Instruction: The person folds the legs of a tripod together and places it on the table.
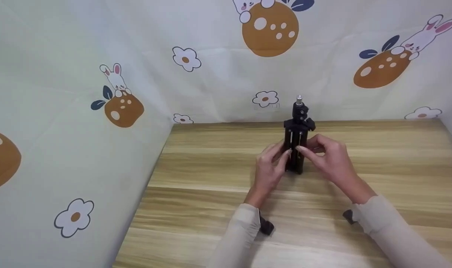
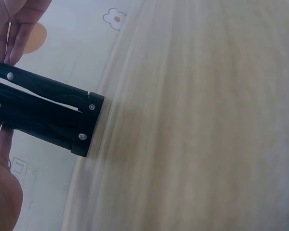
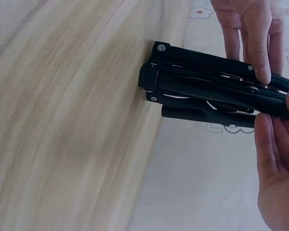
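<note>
A black folded tripod stand (image 1: 296, 143) stands upright on the wooden table, its silver screw stud on top and a clamp knob at its upper right. My left hand (image 1: 269, 165) holds the legs from the left, thumb at the front. From the right, my right hand (image 1: 330, 156) grips them with the thumb across the front and fingers behind. The right wrist view shows the folded legs (image 3: 202, 86) lying close together, with both hands around their upper part. Rivets mark the lower leg ends (image 2: 86, 125) in the left wrist view.
Behind the wooden table (image 1: 196, 216) hangs a pale cloth (image 1: 218, 85) printed with rabbits, oranges and flowers. It also covers the left side. A black wrist device (image 1: 266, 226) shows beside the left sleeve, and another dark piece (image 1: 348, 216) by the right cuff.
</note>
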### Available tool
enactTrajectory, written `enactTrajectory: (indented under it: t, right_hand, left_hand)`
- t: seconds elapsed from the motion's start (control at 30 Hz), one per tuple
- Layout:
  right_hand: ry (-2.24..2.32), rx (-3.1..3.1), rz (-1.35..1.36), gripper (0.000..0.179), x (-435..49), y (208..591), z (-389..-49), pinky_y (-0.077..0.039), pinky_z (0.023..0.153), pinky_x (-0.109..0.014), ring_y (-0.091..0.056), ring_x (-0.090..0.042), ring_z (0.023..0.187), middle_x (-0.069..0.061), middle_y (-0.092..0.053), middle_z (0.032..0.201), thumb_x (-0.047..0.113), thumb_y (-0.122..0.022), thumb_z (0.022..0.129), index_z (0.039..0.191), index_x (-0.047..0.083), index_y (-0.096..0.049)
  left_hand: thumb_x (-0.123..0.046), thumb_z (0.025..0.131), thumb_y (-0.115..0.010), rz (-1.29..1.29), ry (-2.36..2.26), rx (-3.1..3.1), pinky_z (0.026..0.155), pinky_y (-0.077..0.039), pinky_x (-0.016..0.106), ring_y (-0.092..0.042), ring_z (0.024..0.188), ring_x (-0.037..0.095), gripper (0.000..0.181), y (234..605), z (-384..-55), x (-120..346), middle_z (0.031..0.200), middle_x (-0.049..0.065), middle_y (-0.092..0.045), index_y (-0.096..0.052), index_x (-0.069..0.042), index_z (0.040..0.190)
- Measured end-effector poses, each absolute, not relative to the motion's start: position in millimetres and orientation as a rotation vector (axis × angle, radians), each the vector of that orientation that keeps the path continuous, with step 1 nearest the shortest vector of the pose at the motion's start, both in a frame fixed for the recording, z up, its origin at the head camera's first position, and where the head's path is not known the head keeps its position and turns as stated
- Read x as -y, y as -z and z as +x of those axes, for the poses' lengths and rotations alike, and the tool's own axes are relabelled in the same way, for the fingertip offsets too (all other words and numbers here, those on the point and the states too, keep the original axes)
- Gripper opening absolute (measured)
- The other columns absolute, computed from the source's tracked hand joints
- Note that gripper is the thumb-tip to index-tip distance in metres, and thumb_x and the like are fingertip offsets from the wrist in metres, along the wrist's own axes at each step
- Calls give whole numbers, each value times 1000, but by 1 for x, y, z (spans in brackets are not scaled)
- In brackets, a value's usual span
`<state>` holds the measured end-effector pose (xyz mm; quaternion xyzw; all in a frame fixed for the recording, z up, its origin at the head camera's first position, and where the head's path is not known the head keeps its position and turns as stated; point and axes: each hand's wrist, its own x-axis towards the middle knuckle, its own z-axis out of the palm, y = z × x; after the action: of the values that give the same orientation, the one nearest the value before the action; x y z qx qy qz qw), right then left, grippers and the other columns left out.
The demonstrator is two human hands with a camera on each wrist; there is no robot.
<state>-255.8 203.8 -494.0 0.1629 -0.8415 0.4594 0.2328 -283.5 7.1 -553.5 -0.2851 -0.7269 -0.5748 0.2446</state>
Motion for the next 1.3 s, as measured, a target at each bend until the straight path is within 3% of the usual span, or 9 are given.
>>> enactTrajectory:
  t: [0.23,0.6,0.83,0.97,1.1,1.3]
  right_hand:
    - [-1253,2288,416,22,-198,496,-250,-65,68,-11,-80,-17,76,-11,-82,87,17,-91,90,92,1,-74]
    - [-1308,2224,423,22,-189,502,-242,-67,69,-17,-82,-23,78,-11,-83,89,15,-92,88,93,0,-76]
    - [-1405,2198,281,18,-200,511,-245,-66,70,-13,-76,-1,78,-8,-83,92,23,-75,104,98,7,-80]
    - [-1417,2163,262,15,-207,514,-254,-64,81,-9,-74,1,89,-11,-81,102,16,-72,105,111,3,-77]
    - [-1494,2188,343,27,-211,514,-262,-61,100,-12,-72,-3,108,-13,-79,121,9,-75,102,129,3,-74]
    - [-1576,2211,402,28,-209,512,-268,-61,99,-13,-71,2,112,-14,-78,126,7,-74,103,131,7,-76]
  left_hand:
    - [-7,106,-70,-797,1605,2030,103,-64,23,-76,111,17,34,551,-286,-4,114,16,-77,-71,-5,140]
    - [-5,107,-66,-849,1611,2075,107,-62,24,-74,120,18,36,549,-292,-1,124,14,-77,-69,-3,143]
    - [-1,106,-66,-851,1712,2084,110,-61,27,-73,123,17,38,547,-294,0,129,16,-76,-67,-1,144]
    - [-2,106,-66,-840,1782,2099,110,-61,27,-72,126,17,39,545,-294,1,132,16,-74,-67,-2,145]
    - [-2,106,-66,-828,1858,2093,110,-61,27,-71,126,17,39,546,-294,2,133,17,-74,-67,-1,145]
    - [-4,107,-65,-850,1878,2094,110,-61,28,-70,128,17,36,547,-295,3,135,17,-73,-68,-2,143]
